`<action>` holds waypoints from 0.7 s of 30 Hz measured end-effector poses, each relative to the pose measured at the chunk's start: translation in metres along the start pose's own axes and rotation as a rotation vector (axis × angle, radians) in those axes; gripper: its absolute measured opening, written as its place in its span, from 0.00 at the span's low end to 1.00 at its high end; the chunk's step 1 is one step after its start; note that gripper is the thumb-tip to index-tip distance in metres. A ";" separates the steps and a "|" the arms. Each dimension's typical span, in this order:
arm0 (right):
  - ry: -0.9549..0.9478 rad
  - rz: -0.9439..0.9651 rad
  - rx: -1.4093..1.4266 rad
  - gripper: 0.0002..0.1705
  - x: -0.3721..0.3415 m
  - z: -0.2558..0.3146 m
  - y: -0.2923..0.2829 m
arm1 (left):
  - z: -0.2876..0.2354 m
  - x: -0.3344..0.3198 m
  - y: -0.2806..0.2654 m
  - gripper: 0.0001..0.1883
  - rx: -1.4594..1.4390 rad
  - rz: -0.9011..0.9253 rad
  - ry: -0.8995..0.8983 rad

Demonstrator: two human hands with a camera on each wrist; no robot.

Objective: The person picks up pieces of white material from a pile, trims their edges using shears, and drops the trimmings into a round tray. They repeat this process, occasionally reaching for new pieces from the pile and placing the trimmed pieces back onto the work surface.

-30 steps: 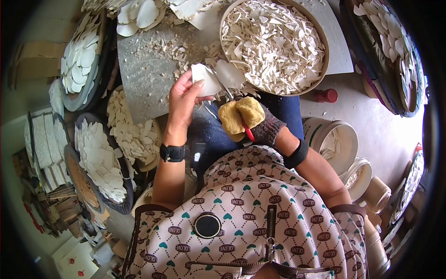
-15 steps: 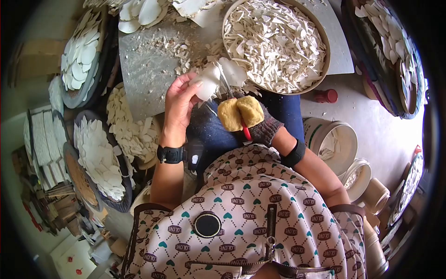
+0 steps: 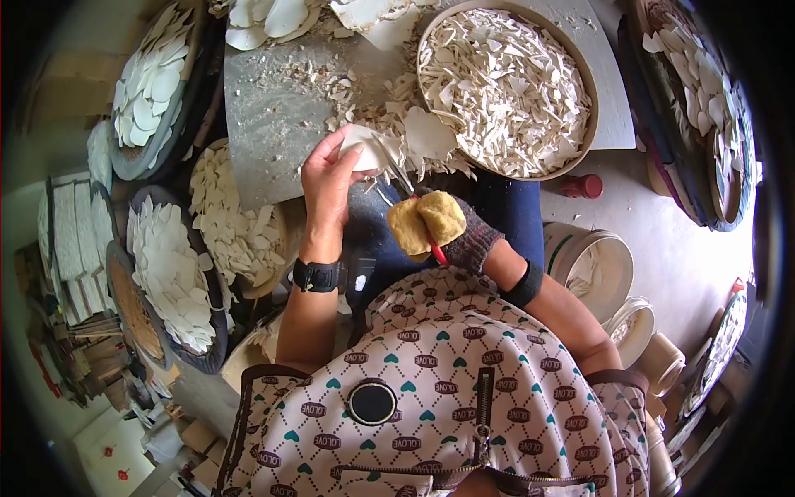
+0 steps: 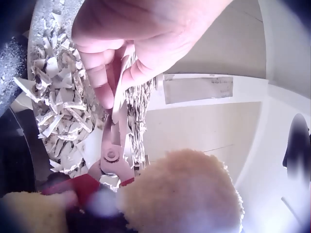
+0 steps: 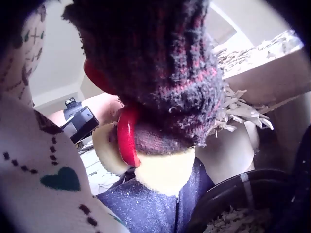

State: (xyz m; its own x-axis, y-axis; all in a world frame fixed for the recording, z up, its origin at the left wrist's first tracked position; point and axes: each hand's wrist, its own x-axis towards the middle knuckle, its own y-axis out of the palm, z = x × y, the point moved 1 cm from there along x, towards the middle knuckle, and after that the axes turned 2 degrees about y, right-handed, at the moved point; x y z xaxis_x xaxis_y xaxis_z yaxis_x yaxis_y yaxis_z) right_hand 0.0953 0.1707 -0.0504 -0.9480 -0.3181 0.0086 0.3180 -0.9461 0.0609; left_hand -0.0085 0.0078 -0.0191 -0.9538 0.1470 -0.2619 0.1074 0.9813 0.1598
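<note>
My bare left hand (image 3: 329,178) pinches a thin, flat white slice (image 3: 361,149) between thumb and fingers, over the near edge of the metal tabletop. My right hand (image 3: 479,238), in a dark knitted glove, grips a pair of scissors (image 4: 111,154) with red handles. Two yellow foam pads (image 3: 426,224) sit around the handles and hide most of the gloved fingers. In the left wrist view, the blades reach up to the slice's lower edge, just under my left fingertips. A red handle loop (image 5: 127,138) curves beside the glove in the right wrist view.
A round tray (image 3: 592,124) heaped with white chips stands on the metal tabletop (image 3: 261,161), beside loose scraps (image 3: 335,87) and larger slices (image 3: 269,18). Baskets of slices (image 3: 170,273) line the left. Buckets (image 3: 609,248) and a red-lidded jar (image 3: 582,186) stand at right.
The slice has turned in my left hand, against the blades, and turned back. My right hand keeps its grip on the scissors beside it. The whole head view has shifted slightly.
</note>
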 end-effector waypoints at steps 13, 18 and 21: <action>0.026 0.000 -0.216 0.18 0.002 0.002 0.004 | 0.006 -0.007 -0.004 0.19 0.057 0.051 -0.041; 0.075 0.059 -0.210 0.13 -0.003 -0.012 0.006 | 0.001 -0.016 -0.027 0.19 0.103 0.065 -0.045; 0.189 -0.002 0.040 0.18 -0.011 -0.027 0.005 | -0.020 -0.013 -0.110 0.19 0.313 -0.209 0.130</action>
State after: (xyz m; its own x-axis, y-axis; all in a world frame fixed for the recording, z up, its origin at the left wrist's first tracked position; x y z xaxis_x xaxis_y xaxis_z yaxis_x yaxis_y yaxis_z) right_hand 0.1077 0.1682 -0.0770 -0.9283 -0.3257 -0.1794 0.3121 -0.9448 0.1002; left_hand -0.0137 -0.1048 -0.0146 -0.9895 -0.0575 -0.1322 -0.0320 0.9818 -0.1874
